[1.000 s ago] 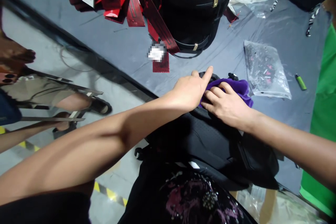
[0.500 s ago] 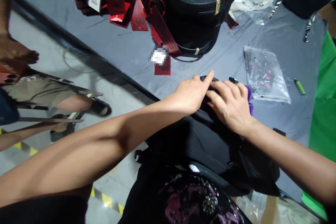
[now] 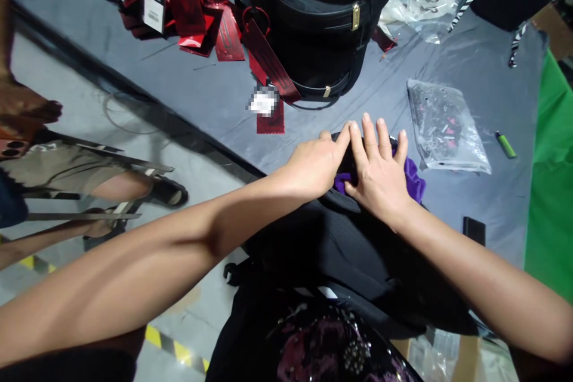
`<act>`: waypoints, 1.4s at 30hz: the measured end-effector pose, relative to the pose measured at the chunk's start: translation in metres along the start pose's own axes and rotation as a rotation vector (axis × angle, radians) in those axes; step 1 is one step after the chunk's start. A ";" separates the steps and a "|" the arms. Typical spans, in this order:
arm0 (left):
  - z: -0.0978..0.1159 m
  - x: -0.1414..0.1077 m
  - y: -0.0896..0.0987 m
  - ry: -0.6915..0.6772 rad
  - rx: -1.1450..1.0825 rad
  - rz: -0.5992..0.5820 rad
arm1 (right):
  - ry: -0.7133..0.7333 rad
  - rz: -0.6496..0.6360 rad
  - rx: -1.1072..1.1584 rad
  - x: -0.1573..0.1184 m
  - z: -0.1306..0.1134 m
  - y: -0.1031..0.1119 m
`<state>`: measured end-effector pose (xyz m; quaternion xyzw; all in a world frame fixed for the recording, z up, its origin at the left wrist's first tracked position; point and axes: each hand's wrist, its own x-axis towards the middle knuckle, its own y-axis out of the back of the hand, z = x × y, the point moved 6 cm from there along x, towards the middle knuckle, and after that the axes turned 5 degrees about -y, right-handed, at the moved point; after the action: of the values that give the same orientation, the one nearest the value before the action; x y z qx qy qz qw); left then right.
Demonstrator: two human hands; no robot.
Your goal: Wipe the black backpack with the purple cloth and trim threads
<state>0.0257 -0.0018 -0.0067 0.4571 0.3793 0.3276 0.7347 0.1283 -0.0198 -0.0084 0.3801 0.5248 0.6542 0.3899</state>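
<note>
A soft black fabric bag (image 3: 349, 245) lies at the table's near edge, against the wearer's front, with plush purple cloth (image 3: 415, 182) bunched at its opening. The right hand (image 3: 380, 176) is palm down over that opening, fingers spread and gripping nothing; the left hand (image 3: 316, 167) is half curled beside it, index finger extended (its underside is hidden, so I cannot tell whether it pinches anything). If the loose cloth slid into a seam or zip, it could snag or stay creased; pressing on one side might also tip the bag off the edge. Beyond, on the grey-covered table (image 3: 215, 113), I count one upright black backpack (image 3: 313, 51) with two gold metal fittings, one flat clear plastic packet (image 3: 447, 125), one slim green lighter-like object (image 3: 505, 144), one small black block (image 3: 474, 230), and glossy red tags (image 3: 192, 12) too overlapped to count.
</note>
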 end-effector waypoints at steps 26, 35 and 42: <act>-0.003 0.002 -0.005 0.018 -0.031 0.016 | -0.058 0.001 0.033 0.002 0.004 -0.001; -0.002 0.002 -0.002 0.025 -0.025 -0.012 | -0.092 -0.014 0.055 0.001 0.006 -0.006; -0.001 0.002 -0.002 0.047 -0.031 -0.033 | -0.110 -0.046 0.039 0.000 0.005 -0.007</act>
<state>0.0260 -0.0006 -0.0093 0.4316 0.3989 0.3318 0.7379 0.1336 -0.0166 -0.0141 0.4108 0.5239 0.6129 0.4256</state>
